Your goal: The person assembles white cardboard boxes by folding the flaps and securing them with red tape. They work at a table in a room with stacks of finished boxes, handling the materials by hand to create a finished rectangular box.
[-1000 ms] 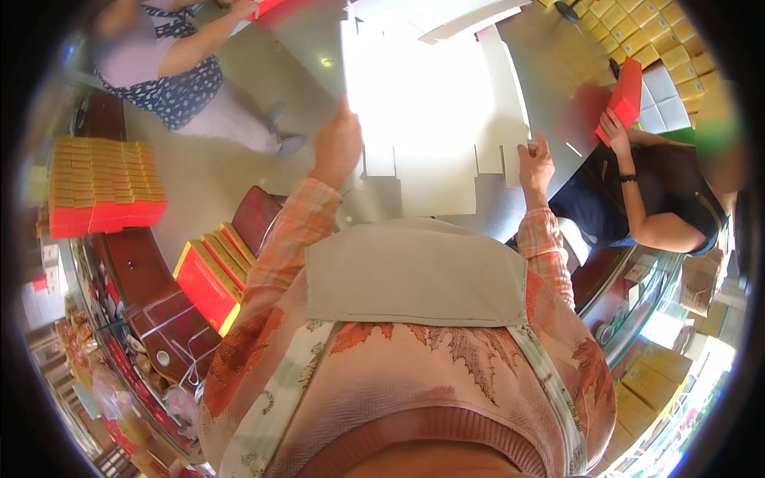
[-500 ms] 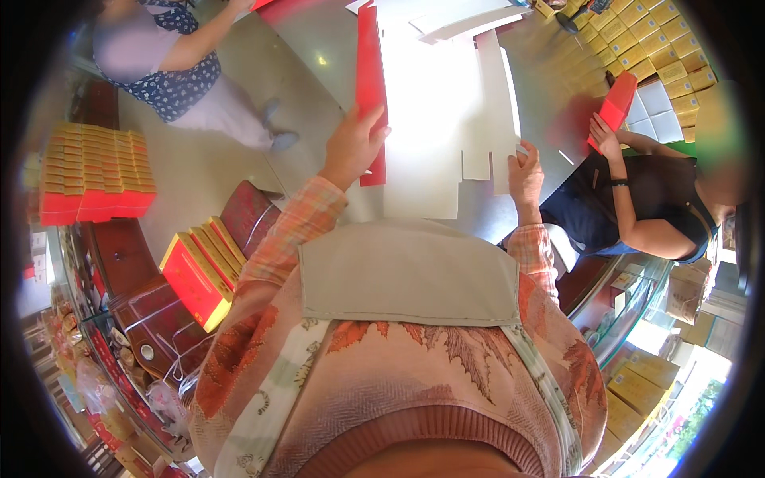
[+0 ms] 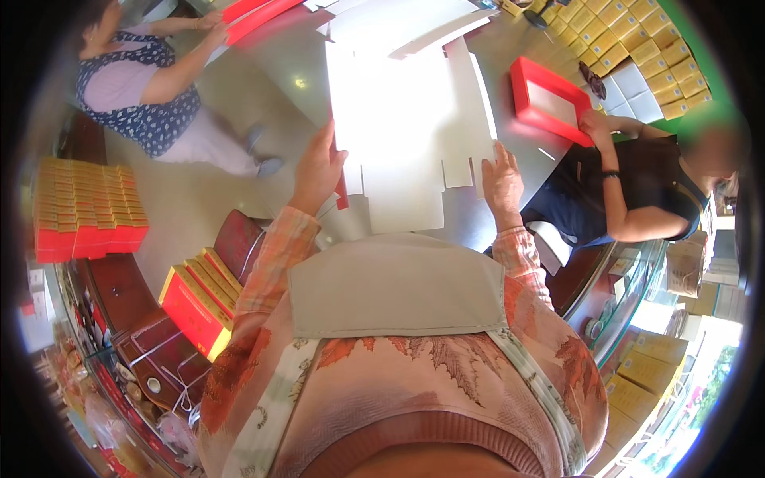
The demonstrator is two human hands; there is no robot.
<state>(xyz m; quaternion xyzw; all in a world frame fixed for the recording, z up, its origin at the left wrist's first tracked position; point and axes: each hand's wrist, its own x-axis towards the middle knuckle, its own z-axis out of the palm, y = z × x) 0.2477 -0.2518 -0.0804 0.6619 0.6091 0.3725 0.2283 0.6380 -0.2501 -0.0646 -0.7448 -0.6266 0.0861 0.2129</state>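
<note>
A large white cardboard box blank [image 3: 387, 171] with cut flaps lies in front of me, its middle washed out by glare. A thin red strip shows along its left edge. My left hand [image 3: 315, 171] grips that edge, thumb on the inner side and fingers along the outside. At the right edge, my right hand [image 3: 502, 185] rests with its fingers stretched out beside the narrow side flap [image 3: 464, 119]. More white cardboard pieces [image 3: 438, 36] overlap the blank's far end.
At right, a co-worker [image 3: 637, 187] holds a red box tray [image 3: 522, 92]. Another person [image 3: 147, 88] handles red card at far left. Stacked yellow-red boxes [image 3: 92, 203] stand left; several more boxes [image 3: 199, 303] lean nearer. Yellow boxes [image 3: 610, 36] fill the far right.
The raised red flap at the left edge has swung outward until nearly edge-on. My left hand moved left with it; my right hand's fingers straightened. The co-worker's red box tilted to show its inside.
</note>
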